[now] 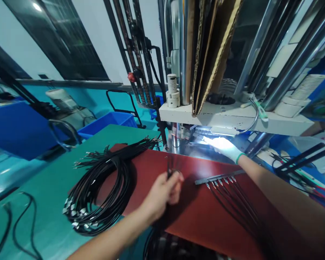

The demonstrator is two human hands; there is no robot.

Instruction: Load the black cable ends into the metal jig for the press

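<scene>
Black wires (171, 169) pinched in left hand (162, 193) mid-mat (195, 213).

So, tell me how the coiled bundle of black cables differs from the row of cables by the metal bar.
The coiled bundle is a thick loop of many cables; the row holds only a few, lying straight and side by side. The bundle rests partly on the green table, partly on the red mat; the row lies wholly on the mat, its tips lined up at a metal bar. Both are black with metal ends.
</scene>
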